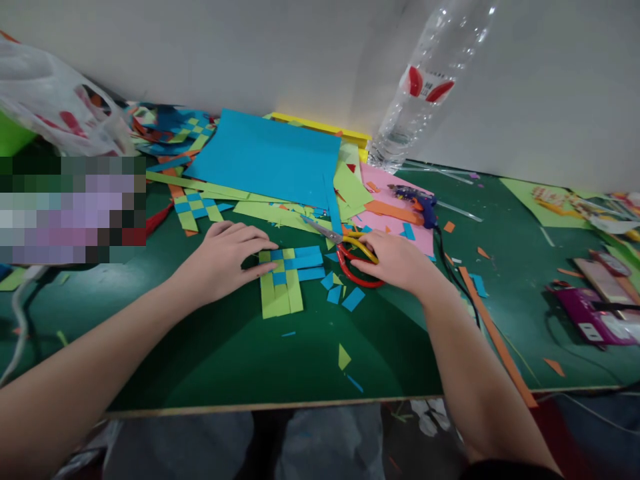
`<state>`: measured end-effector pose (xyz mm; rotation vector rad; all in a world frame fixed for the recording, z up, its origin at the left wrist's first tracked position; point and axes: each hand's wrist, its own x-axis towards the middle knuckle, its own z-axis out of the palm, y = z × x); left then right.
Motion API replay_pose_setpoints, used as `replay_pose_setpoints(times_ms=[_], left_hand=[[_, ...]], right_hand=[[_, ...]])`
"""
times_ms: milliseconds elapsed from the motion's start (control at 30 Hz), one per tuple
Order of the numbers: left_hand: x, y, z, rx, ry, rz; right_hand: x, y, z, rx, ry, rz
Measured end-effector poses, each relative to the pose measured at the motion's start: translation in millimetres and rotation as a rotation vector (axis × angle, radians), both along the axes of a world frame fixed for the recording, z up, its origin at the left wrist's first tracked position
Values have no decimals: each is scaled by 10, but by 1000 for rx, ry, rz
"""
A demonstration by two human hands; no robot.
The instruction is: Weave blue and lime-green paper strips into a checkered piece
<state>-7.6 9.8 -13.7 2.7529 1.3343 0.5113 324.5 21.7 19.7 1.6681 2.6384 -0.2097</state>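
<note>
My left hand [227, 259] pinches the left edge of a small woven paper piece [281, 298] between thumb and fingers. Its green and blue strips cross in a checkered patch, with loose green ends towards me and blue ends to the right. My right hand [397, 260] grips the scissors [324, 230] by their red and yellow handles; the blades point up and left, lying over the paper scraps. Cut blue paper bits [354, 299] are scattered just below the scissors.
Behind lie a large blue sheet [270, 157], another woven piece [196, 208] and a blue glue gun [425, 203] on pink paper. A plastic bottle [425, 87] leans against the wall. Right: orange strip [495, 333], purple device [583, 310]. Left: plastic bag [55, 100].
</note>
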Motion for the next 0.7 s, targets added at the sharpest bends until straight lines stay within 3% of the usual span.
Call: replay_pose_setpoints(times_ms=[133, 433, 700], left_hand=[[5, -7, 2, 13, 10, -61], [11, -3, -11, -33, 8, -57], [-7, -1, -6, -19, 11, -46]], right_hand=[[-25, -12, 9, 34, -10, -27], [59, -28, 143, 129, 94, -102], [157, -53, 241, 16, 261, 31]])
